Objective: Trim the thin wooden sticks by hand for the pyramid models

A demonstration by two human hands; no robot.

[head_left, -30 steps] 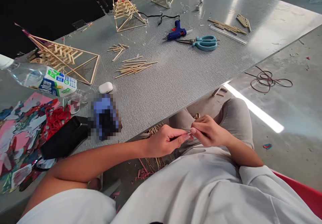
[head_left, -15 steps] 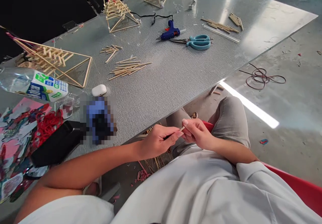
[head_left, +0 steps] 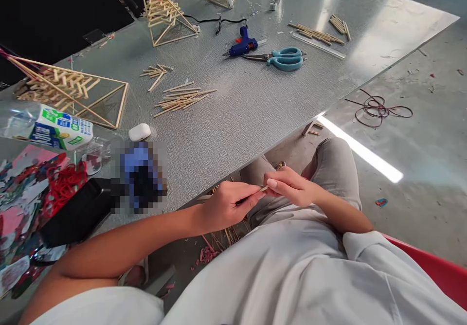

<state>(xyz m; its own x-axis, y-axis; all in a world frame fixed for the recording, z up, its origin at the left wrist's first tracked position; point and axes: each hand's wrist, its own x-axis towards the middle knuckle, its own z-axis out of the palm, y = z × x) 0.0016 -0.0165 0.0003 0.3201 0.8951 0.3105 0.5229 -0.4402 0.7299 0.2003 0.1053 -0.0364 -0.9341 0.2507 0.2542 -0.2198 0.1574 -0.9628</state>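
Note:
Above my lap, in front of the table edge, my left hand (head_left: pixel 235 201) pinches a short thin wooden stick (head_left: pixel 264 188) between thumb and fingers. Its other end is in the closed fingers of my right hand (head_left: pixel 292 186), which partly hide it. On the table lie a loose pile of similar sticks (head_left: pixel 182 99) and a smaller cluster of shorter pieces (head_left: pixel 156 73). Farther off are a blue glue gun (head_left: pixel 243 45) and scissors with light blue handles (head_left: pixel 286 60), both out of my hands' reach at this moment.
Stick-built pyramid frames (head_left: pixel 122 103) stand along the left and far side. A plastic bottle (head_left: pixel 62 128), a white case (head_left: pixel 139 132), a black box (head_left: pixel 78 213) and coloured scraps (head_left: pixel 22 203) occupy the near left. More sticks (head_left: pixel 316 33) lie at the far right.
My right hand has rolled over, its back now more upward, fingers extended over the stick. My left hand keeps its pinch almost unchanged. The view has shifted slightly.

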